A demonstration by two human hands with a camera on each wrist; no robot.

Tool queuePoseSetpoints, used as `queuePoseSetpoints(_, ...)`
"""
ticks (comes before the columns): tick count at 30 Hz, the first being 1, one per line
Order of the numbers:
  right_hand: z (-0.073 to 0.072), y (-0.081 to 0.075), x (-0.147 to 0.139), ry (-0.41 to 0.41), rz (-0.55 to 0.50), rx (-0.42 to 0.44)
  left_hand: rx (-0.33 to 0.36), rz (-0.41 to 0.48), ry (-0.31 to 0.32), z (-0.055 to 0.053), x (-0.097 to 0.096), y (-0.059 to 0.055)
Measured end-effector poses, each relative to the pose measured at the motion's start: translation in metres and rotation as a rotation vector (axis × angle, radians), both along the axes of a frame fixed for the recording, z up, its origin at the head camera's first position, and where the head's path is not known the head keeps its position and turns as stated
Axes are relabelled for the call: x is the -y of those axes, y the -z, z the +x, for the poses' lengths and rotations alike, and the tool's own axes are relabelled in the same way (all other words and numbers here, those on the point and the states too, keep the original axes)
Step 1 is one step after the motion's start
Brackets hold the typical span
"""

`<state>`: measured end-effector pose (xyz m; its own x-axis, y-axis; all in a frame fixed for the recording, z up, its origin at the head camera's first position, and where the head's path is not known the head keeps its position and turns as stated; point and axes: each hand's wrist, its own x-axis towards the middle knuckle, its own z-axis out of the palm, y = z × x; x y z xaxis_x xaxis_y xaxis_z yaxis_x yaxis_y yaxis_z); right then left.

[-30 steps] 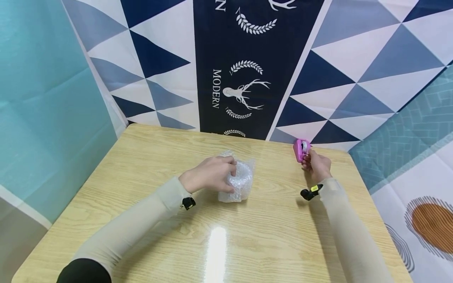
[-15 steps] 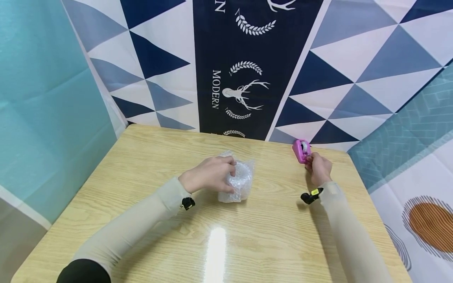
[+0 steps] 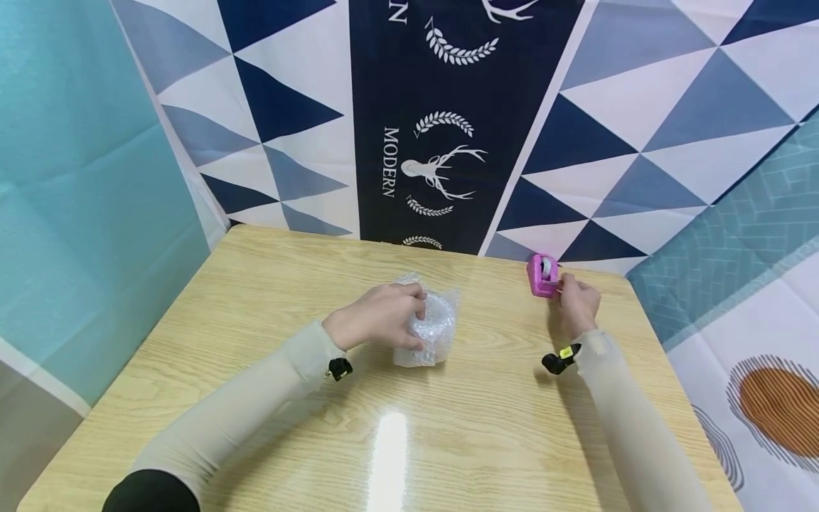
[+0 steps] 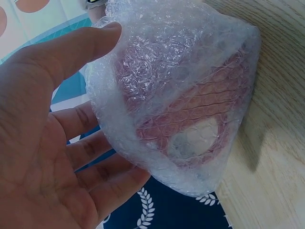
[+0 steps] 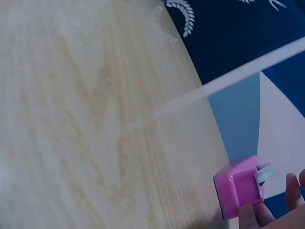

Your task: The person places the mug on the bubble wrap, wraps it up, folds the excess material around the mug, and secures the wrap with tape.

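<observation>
In the head view a bubble-wrapped object stands near the middle of the wooden table, with my left hand curled around its left side. Through the wrap in the left wrist view, the bubble-wrapped object shows reddish-pink with a pale oval patch; what it is cannot be made out. The thumb of my left hand lies on one side, the fingers on another. Far right, my right hand pinches the edge of a pink tape dispenser. Its cutter end faces the fingers in the right wrist view, where the dispenser is partly covered.
The wooden table meets a patterned cloth wall at its back edge, close behind the tape dispenser. Teal cloth hangs at the left, and another patterned cloth borders the right side.
The pink tape dispenser has turned slightly and shifted a little left, its cutter end swinging towards my right hand. My right fingers have moved to its right edge. The left hand stays put.
</observation>
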<state>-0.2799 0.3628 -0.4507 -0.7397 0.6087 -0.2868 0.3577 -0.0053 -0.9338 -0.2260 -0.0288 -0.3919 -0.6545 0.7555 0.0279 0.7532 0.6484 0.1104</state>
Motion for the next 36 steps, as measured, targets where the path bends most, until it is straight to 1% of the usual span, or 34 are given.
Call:
queuePoseSetpoints(2, 0.005, 0.001, 0.003, -0.055, 0.082, 0.007, 0.0, 0.0, 0.002, 0.0, 0.0, 0.001)
queuePoseSetpoints(4, 0.009, 0.001, 0.007, -0.121, 0.216, 0.013, -0.001, 0.002, 0.003, 0.0, 0.0, 0.001)
queuePoseSetpoints(6, 0.013, 0.001, 0.01, -0.178, 0.378, 0.0, 0.0, 0.005, 0.002, 0.0, 0.0, 0.001)
queuePoseSetpoints(8, 0.013, 0.002, 0.012, -0.215, 0.54, -0.04, 0.0, 0.007, 0.0, 0.0, 0.0, 0.0)
queuePoseSetpoints(10, 0.014, 0.005, 0.013, -0.242, 0.678, -0.081, 0.005, 0.01, 0.0, 0.0, 0.0, 0.0)
queuePoseSetpoints(12, 0.015, 0.009, 0.012, -0.264, 0.783, -0.106, 0.007, 0.014, 0.002, 0.0, 0.0, 0.0)
queuePoseSetpoints(14, 0.015, 0.013, 0.011, -0.282, 0.846, -0.117, 0.009, 0.018, 0.005, 0.0, 0.0, 0.0)
queuePoseSetpoints(18, 0.016, 0.014, 0.008, -0.297, 0.862, -0.117, 0.002, 0.019, 0.006, 0.0, 0.0, 0.0)
queuePoseSetpoints(24, 0.017, 0.008, 0.006, -0.318, 0.848, -0.079, -0.008, 0.017, 0.007, 0.001, 0.0, 0.0)
queuePoseSetpoints(28, 0.019, 0.006, 0.006, -0.336, 0.858, -0.079, -0.014, 0.022, 0.009, 0.001, 0.0, 0.0)
queuePoseSetpoints(33, 0.019, 0.005, 0.006, -0.353, 0.836, -0.087, -0.015, 0.02, 0.008, 0.001, 0.0, 0.0)
queuePoseSetpoints(36, 0.019, 0.003, 0.007, -0.376, 0.832, -0.067, -0.013, 0.02, 0.009, 0.001, 0.0, 0.0)
